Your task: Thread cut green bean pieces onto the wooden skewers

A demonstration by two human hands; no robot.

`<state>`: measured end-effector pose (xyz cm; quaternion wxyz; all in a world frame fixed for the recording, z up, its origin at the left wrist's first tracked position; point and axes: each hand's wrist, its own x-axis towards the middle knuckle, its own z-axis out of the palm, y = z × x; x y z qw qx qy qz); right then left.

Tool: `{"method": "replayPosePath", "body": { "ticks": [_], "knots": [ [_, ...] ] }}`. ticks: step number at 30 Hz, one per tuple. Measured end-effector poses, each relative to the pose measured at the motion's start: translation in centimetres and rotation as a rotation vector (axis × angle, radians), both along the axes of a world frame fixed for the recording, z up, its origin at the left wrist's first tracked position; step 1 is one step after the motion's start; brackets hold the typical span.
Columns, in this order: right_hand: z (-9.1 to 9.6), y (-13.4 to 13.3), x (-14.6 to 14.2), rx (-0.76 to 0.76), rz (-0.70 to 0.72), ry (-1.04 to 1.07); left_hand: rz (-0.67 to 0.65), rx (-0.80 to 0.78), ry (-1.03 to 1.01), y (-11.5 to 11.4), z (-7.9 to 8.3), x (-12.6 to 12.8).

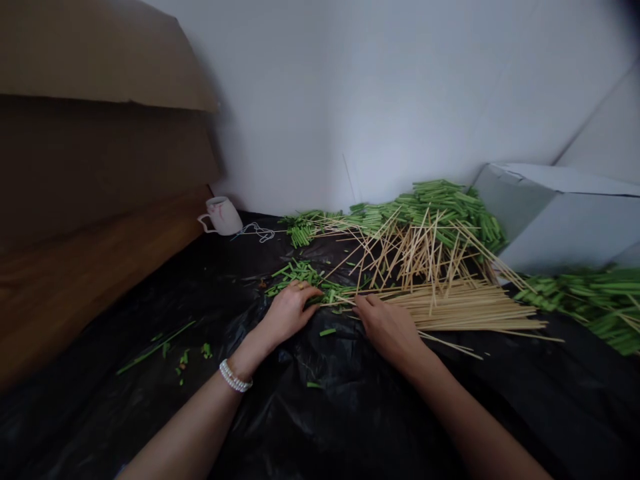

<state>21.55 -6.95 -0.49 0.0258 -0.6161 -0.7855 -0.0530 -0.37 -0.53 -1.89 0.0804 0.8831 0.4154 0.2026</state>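
My left hand (293,308), with a white beaded bracelet (234,377) at its wrist, reaches over a small heap of cut green stems (296,271). Its thumb and forefinger are apart, and I see nothing held between them. To the right, my right hand (387,327) is closed at the fingertips on a thin wooden stick (340,304), whose end points toward my left hand. A bundle of similar wooden sticks (465,308) lies just beyond and right of my right hand. More sticks (415,250) are scattered crosswise behind it.
Black plastic sheeting (290,427) covers the surface. A large pile of cut green stems (450,203) lies along the wall, with more stems (600,307) at right. A white mug (223,217) tilts beside string (260,232). Cardboard (100,60) stands left, a white box (565,213) right.
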Motion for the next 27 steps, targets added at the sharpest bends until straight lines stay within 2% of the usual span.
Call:
{"method": "replayPosePath", "body": {
  "ticks": [5,10,16,22,24,27],
  "knots": [
    [0.7,-0.3,0.2,-0.07,0.031,0.019,-0.008,-0.039,0.006,0.1,0.2,-0.1],
    [0.9,-0.4,0.4,-0.072,0.017,0.068,-0.011,0.046,-0.061,-0.3,0.0,0.5],
    [0.4,-0.1,0.6,0.054,-0.013,0.096,-0.087,0.072,0.01,-0.8,-0.4,1.2],
    [-0.3,0.0,0.6,0.142,-0.014,0.109,-0.124,0.09,0.044,-0.9,0.1,1.2],
    [-0.5,0.0,0.6,0.178,-0.005,0.119,-0.1,0.1,0.027,-0.9,0.1,1.2],
    [-0.6,0.0,0.6,0.264,-0.017,0.122,0.017,0.123,-0.017,-0.6,-0.2,1.0]
  ]
}}
